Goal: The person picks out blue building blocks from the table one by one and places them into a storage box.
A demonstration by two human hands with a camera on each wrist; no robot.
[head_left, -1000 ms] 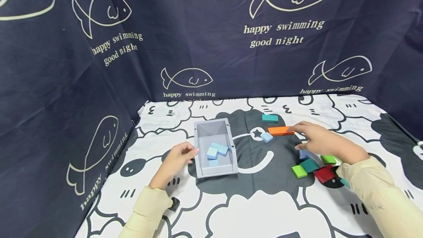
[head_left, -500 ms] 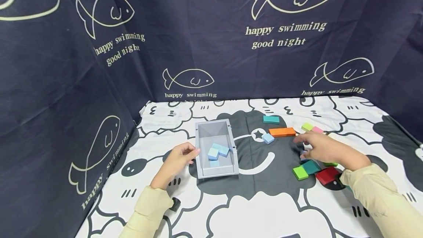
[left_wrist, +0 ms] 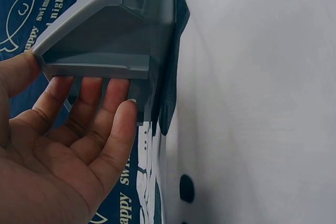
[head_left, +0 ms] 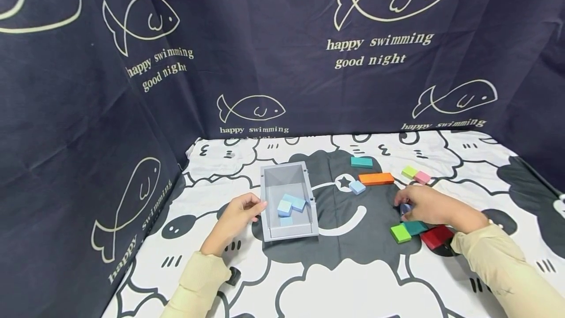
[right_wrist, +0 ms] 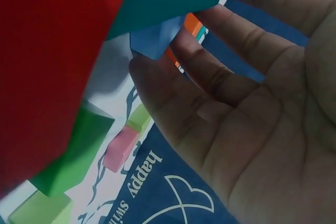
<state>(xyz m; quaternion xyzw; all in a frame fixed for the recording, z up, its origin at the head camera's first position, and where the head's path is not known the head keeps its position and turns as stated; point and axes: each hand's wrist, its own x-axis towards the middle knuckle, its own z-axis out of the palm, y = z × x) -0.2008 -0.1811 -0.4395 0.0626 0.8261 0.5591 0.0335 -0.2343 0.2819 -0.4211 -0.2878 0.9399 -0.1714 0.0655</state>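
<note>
A grey plastic box, with several light blue blocks inside, lies on the patterned cloth. My left hand grips its left side; the left wrist view has the thumb on the rim and fingers bent under a ledge. To the right, my right hand holds a blue block between curled fingers and thumb, low over the cloth. Touching that spot are a teal block, a bright green block and a red block.
Behind the right hand lie a yellow-green block and a pink block. An orange block, a light blue block and a teal block lie between box and hand. A dark curtain rises behind.
My right hand has drawn back from the orange block, down and toward me, and closed its fingers about the blue block. My left hand stays at the box.
</note>
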